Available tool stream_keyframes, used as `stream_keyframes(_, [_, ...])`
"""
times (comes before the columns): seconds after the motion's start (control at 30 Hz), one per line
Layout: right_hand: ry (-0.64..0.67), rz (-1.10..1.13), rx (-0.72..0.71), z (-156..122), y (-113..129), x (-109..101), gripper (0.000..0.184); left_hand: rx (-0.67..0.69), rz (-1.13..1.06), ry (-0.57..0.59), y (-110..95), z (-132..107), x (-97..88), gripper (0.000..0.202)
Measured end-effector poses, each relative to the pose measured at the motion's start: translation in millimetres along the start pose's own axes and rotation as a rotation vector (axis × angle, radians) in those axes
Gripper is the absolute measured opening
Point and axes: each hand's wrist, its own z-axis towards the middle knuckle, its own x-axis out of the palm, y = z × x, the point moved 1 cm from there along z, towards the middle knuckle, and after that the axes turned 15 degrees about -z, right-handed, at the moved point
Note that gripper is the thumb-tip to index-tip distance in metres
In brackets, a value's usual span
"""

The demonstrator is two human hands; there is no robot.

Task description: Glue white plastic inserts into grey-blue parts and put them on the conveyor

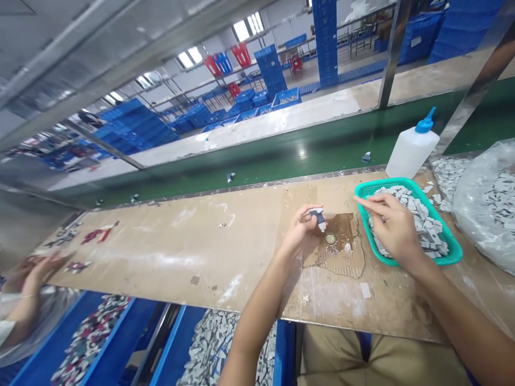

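Observation:
My left hand [300, 228] pinches a small dark blue and white part [318, 217] just above a stained brown cardboard patch [341, 252] with a small round glue dish [330, 239] on it. My right hand [392, 225] hovers over the left side of a green basket [453, 254] full of small grey pieces [426, 222]. Its fingers are curled and the index finger points left; I cannot make out anything between them.
A white glue bottle with a blue nozzle [412, 147] stands behind the basket. A clear bag of grey pieces [488, 203] lies at the right. A green conveyor belt [281, 155] carries stray parts. Blue bins [209, 343] sit below the bench. Another person's hands [34, 271] work far left.

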Motion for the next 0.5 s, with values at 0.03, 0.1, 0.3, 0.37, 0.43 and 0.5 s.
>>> stream_keyframes(0.03, [-0.019,-0.059,0.018,1.8,-9.1,-0.3,0.041,-0.032,-0.095,-0.033,0.2,1.8,-1.8,0.041])
stream_keyframes(0.1, [0.006,-0.166,0.01,4.9,-26.8,1.1,0.04,-0.057,-0.229,-0.103,0.0,5.1,-4.8,0.046])
stream_keyframes(0.3, [0.398,-0.304,-0.112,2.1,-52.2,2.6,0.036,-0.077,-0.281,-0.229,-0.5,9.8,-13.7,0.039])
stream_keyframes(0.37, [0.514,-0.343,-0.116,-2.1,-50.1,0.6,0.033,-0.052,-0.23,-0.262,0.8,13.5,-18.8,0.036])
stream_keyframes(0.43, [0.596,-0.38,-0.121,-4.9,-45.2,-1.7,0.034,-0.001,-0.163,-0.314,0.7,21.7,-24.5,0.032])
stream_keyframes(0.5, [0.636,-0.4,-0.119,-5.3,-39.6,-3.9,0.036,0.049,-0.109,-0.362,-3.0,35.6,-29.2,0.028])
